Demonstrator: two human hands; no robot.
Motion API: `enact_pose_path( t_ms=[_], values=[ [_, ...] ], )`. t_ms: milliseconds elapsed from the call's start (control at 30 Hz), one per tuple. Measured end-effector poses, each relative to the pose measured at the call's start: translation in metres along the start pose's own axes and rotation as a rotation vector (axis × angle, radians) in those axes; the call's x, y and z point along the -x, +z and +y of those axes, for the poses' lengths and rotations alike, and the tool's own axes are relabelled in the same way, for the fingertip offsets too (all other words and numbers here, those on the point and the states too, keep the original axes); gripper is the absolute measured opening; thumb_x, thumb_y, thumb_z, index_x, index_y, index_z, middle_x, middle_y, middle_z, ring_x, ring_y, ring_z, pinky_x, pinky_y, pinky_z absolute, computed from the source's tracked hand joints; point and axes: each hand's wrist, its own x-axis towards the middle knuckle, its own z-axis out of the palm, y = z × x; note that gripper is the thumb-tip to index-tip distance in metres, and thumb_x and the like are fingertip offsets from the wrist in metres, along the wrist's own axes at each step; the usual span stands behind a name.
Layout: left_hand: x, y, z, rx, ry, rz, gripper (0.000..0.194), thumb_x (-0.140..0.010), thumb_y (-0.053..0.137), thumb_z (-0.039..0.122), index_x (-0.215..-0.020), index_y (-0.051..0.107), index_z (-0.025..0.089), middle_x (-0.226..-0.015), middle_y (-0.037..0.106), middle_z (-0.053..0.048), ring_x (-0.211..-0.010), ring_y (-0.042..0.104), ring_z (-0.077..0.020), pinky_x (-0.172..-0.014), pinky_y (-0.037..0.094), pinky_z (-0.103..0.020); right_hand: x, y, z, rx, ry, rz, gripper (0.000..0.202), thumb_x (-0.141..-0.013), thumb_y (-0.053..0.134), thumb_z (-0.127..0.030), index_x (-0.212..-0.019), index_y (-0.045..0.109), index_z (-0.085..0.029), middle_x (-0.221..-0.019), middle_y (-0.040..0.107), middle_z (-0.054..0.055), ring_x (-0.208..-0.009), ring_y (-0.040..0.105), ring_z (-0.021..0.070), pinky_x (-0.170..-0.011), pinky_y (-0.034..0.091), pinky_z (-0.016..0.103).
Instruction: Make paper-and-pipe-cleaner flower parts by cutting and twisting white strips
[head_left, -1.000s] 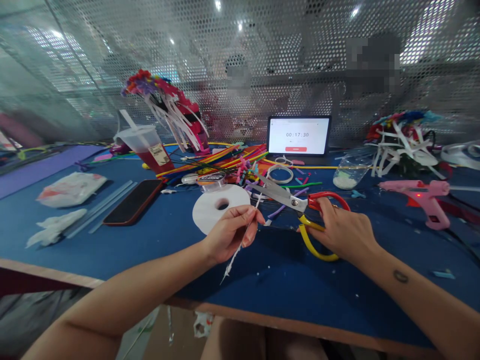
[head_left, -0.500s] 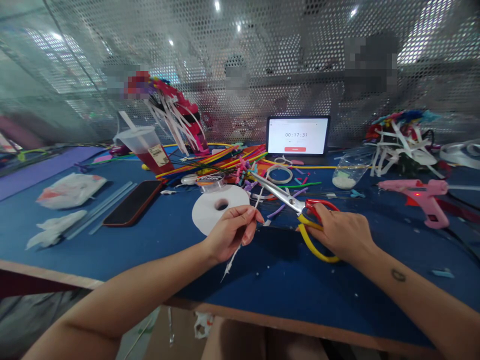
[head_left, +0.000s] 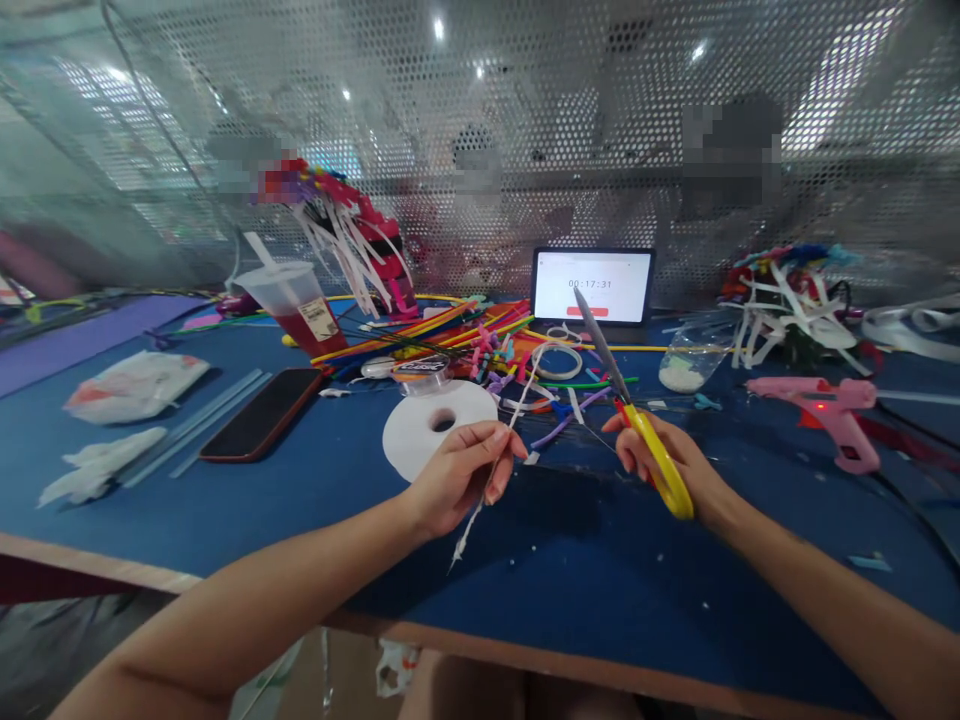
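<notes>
My left hand (head_left: 469, 470) is closed in a pinch on a thin white twisted strip (head_left: 523, 397). One end of the strip rises toward the pile of coloured pieces; its frayed lower end hangs below my fingers. Scissors (head_left: 651, 455) with red and yellow handles are held in my right hand (head_left: 667, 460), blades together and pointing up and away. From near my right fingertips a fine dark line runs toward a small white scrap (head_left: 574, 405); I cannot tell whether I hold it. A white spool (head_left: 401, 430) lies just behind my left hand.
Pipe cleaners (head_left: 420, 335) and cut bits lie behind my hands. On the left are a drink cup (head_left: 300, 305) and a phone (head_left: 262, 415). A lit timer screen (head_left: 592, 285) stands at the back; a pink glue gun (head_left: 832, 400) with its cable lies at right.
The scissors have swung from pointing left at the strip to pointing upward, handles turned in my right hand. Right fingers have come forward. My left hand keeps its pinch on the strip.
</notes>
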Motion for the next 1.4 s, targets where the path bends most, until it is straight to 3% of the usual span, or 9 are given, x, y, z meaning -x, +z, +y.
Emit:
enact_pose_path(
  t_ms=[100, 300, 367, 467, 633, 767, 1000, 1200, 1400],
  values=[
    [0.001, 0.001, 0.004, -0.042, 0.021, 0.012, 0.025, -0.08, 0.055, 0.035, -0.071, 0.061, 0.012, -0.04, 0.049, 0.002, -0.033, 0.038, -0.004, -0.036, 0.023, -0.017, -0.006, -0.002, 0.004, -0.46, 0.062, -0.167, 0.055, -0.078, 0.029, -0.066, -0.096, 0.046, -0.017, -0.06, 0.05, -0.001, -0.049, 0.049, 0.0129, -0.046, 0.041, 0.026],
    [0.003, 0.001, 0.017, -0.279, 0.125, 0.122, 0.029, -0.078, 0.057, 0.04, -0.073, 0.063, 0.011, -0.04, 0.048, 0.003, -0.035, 0.038, -0.004, -0.037, 0.023, -0.017, 0.001, -0.009, -0.002, -0.657, 0.058, -0.247, 0.065, -0.068, 0.04, -0.075, -0.102, 0.046, -0.02, -0.081, 0.053, 0.005, -0.076, 0.056, 0.0178, -0.074, 0.049, 0.036],
    [0.003, 0.0, 0.02, -0.34, 0.161, 0.147, 0.029, -0.079, 0.056, 0.04, -0.073, 0.063, 0.012, -0.04, 0.047, 0.004, -0.036, 0.038, -0.0038, -0.038, 0.024, -0.016, 0.004, -0.009, -0.006, -0.739, 0.075, -0.259, 0.068, -0.065, 0.037, -0.078, -0.098, 0.049, -0.019, -0.077, 0.052, 0.003, -0.069, 0.054, 0.016, -0.071, 0.05, 0.035],
    [0.001, -0.001, 0.021, -0.351, 0.159, 0.142, 0.029, -0.08, 0.055, 0.04, -0.074, 0.062, 0.012, -0.042, 0.049, 0.004, -0.037, 0.04, -0.004, -0.038, 0.027, -0.016, 0.004, -0.006, -0.012, -0.875, 0.098, -0.233, 0.063, -0.066, 0.039, -0.077, -0.087, 0.05, -0.019, -0.061, 0.045, -0.002, -0.051, 0.046, 0.0112, -0.053, 0.047, 0.029],
    [-0.001, -0.001, 0.017, -0.29, 0.087, 0.079, 0.029, -0.081, 0.053, 0.04, -0.074, 0.061, 0.012, -0.046, 0.052, 0.003, -0.037, 0.044, -0.0043, -0.037, 0.028, -0.015, -0.014, 0.003, -0.037, -0.858, 0.2, -0.1, 0.031, -0.071, 0.063, -0.046, -0.076, 0.048, -0.019, -0.057, 0.045, -0.005, -0.045, 0.041, 0.0066, -0.041, 0.034, 0.02],
    [-0.001, 0.0, 0.014, -0.272, 0.068, 0.062, 0.03, -0.079, 0.055, 0.041, -0.074, 0.062, 0.012, -0.047, 0.054, 0.002, -0.039, 0.046, -0.0047, -0.039, 0.032, -0.015, -0.035, 0.016, -0.063, -0.98, 0.208, -0.07, 0.03, -0.071, 0.063, -0.045, -0.077, 0.052, -0.018, -0.056, 0.046, -0.006, -0.045, 0.036, 0.005, -0.042, 0.034, 0.019],
    [0.001, 0.0, 0.015, -0.21, 0.038, 0.058, 0.033, -0.076, 0.058, 0.044, -0.072, 0.061, 0.012, -0.045, 0.054, 0.002, -0.037, 0.046, -0.0051, -0.037, 0.033, -0.015, -0.06, 0.038, -0.09, -1.11, 0.175, -0.147, 0.029, -0.069, 0.066, -0.041, -0.069, 0.047, -0.019, -0.05, 0.041, -0.008, -0.044, 0.032, 0.0042, -0.041, 0.033, 0.017],
    [-0.004, -0.009, 0.017, -0.012, 0.027, 0.046, 0.039, -0.074, 0.057, 0.047, -0.079, 0.063, 0.009, -0.056, 0.063, -0.005, -0.045, 0.057, -0.012, -0.044, 0.043, -0.021, -0.072, 0.029, -0.098, -1.159, 0.123, -0.059, 0.029, -0.069, 0.067, -0.037, -0.066, 0.044, -0.019, -0.046, 0.039, -0.009, -0.042, 0.03, 0.0036, -0.039, 0.03, 0.016],
    [-0.008, -0.012, 0.017, 0.023, 0.029, 0.018, 0.024, -0.071, 0.065, 0.032, -0.08, 0.065, 0.009, -0.058, 0.064, -0.005, -0.049, 0.059, -0.0117, -0.051, 0.046, -0.022, -0.08, 0.019, -0.091, -1.097, 0.031, 0.067, 0.029, -0.07, 0.066, -0.038, -0.069, 0.043, -0.021, -0.047, 0.039, -0.009, -0.041, 0.032, 0.0042, -0.04, 0.033, 0.018]
  ],
)
